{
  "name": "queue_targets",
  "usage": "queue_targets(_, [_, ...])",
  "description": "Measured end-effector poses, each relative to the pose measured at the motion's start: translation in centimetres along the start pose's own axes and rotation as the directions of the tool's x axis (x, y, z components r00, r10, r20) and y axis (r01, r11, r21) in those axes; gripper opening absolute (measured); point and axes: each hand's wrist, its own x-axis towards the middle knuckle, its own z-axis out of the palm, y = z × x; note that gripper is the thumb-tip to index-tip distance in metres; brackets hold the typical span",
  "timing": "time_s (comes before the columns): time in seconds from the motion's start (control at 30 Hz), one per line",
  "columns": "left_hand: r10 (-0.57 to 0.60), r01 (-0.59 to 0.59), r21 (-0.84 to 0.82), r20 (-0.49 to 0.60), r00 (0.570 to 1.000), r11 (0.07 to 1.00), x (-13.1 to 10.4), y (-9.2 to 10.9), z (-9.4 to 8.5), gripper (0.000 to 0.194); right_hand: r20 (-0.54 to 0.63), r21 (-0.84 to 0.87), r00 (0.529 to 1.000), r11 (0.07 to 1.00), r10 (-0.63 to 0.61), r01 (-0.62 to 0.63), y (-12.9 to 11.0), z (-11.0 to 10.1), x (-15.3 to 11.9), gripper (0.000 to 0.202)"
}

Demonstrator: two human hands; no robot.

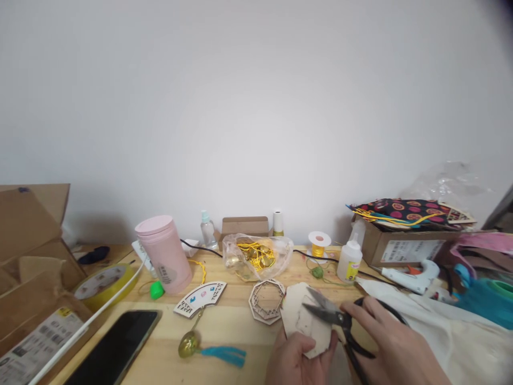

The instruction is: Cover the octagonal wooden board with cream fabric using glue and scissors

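Note:
My left hand [292, 359] grips a pale, flat, many-sided piece [294, 307] by its lower edge, thumb on top. Faint marks show on its face; its material I cannot tell. With my right hand [398, 342] I hold black-handled scissors [340, 319], their blades parted and lying over the piece. Whether the blades touch it is unclear. Close by on the left sits an octagonal wooden lattice frame [251, 307]. Farther left is a fan-shaped ornament [200, 298], with a gold bell [187, 346] and a blue tassel [224, 354] hanging off it.
Behind my hands are a plastic bag of bells and yellow cord [230, 246], a cord spool [319, 239] and a glue bottle [350, 262]. A glue gun [420, 275] and white cloth [433, 326] lie right. Left are a phone [116, 347], pink cup [164, 254] and tape roll [128, 280].

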Motion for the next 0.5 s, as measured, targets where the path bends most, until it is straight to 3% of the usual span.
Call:
queue_targets(0.37, [0.005,-0.005,0.014,0.019,1.000,1.000,0.24,-0.59,-0.35,0.071,-0.023,0.002,1.000,1.000,-0.008,0.008,0.04,0.19,-0.37,0.035])
queue_targets(0.5, [-0.012,0.009,0.040,0.065,0.998,0.999,0.16,-0.53,-0.14,0.068,0.025,0.027,0.996,0.996,-0.085,0.084,-0.12,0.09,-0.48,0.043])
